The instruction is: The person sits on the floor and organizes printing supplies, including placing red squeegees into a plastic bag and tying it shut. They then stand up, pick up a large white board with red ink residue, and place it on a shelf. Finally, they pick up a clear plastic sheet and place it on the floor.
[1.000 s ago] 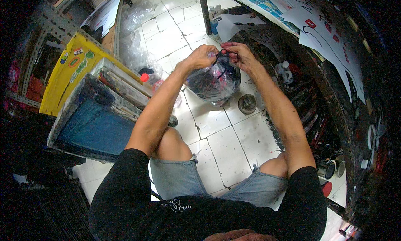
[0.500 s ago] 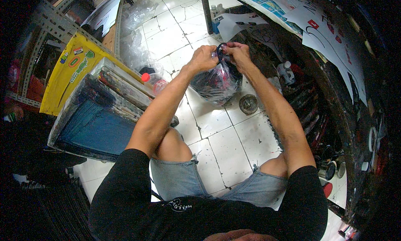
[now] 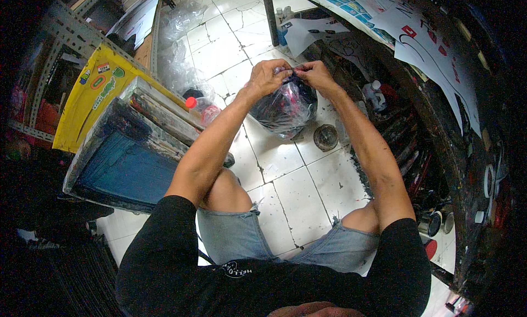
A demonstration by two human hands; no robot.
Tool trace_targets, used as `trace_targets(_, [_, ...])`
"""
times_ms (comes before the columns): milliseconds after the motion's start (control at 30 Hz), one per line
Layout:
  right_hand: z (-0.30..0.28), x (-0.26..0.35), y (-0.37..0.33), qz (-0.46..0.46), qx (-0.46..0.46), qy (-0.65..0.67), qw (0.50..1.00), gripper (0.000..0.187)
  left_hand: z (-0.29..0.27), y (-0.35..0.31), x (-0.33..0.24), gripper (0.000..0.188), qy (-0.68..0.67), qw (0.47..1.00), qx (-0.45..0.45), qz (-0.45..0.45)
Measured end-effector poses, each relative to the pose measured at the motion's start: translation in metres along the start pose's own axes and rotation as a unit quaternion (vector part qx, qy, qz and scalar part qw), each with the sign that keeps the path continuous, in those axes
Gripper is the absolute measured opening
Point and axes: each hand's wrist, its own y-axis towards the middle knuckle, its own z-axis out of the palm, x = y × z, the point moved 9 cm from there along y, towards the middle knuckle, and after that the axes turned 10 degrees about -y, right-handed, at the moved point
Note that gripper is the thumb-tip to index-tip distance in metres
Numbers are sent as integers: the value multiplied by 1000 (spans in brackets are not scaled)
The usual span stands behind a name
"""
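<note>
A clear plastic bag [image 3: 281, 118] with dark and pinkish-red contents sits on the tiled floor between my knees, beyond them. My left hand [image 3: 269, 77] is closed at the top left of the bag, its fingertips pinched together. From the other side, my right hand [image 3: 317, 76] pinches close to the left fingertips. A thin dark strip [image 3: 293, 71] runs between the two hands, above the bag's mouth. Whether the strip is part of the bag or a separate tie, I cannot tell. My fingers partly cover the bag's top.
A round, stained tin [image 3: 326, 137] stands right of the bag. To the left are a red-capped plastic bottle [image 3: 206, 113], a blue-meshed frame [image 3: 129, 163] and a yellow panel [image 3: 90, 105]. Crumpled clear plastic [image 3: 178, 59] lies farther off. A dark, cluttered bench [image 3: 420, 105] borders the right.
The dark loop that stood up between my fingers is now a low, thin strip. My right hand has turned and shifted slightly; the bag stays in place.
</note>
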Motion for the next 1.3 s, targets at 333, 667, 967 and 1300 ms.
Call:
trace_targets(333, [4, 24, -12, -22, 75, -4, 997, 20, -1, 0, 3, 21, 28, 999, 3, -37])
trace_targets(667, [-6, 12, -6, 19, 2, 248, 969, 37, -1, 2, 6, 23, -86, 996, 22, -20])
trace_targets(967, [2, 6, -14, 49, 12, 305, 951, 32, -4, -3, -25, 19, 98, 982, 5, 163])
trace_targets(1300, [10, -18, -32, 22, -77, 76, 994, 13, 10, 14, 37, 28, -137, 982, 7, -131])
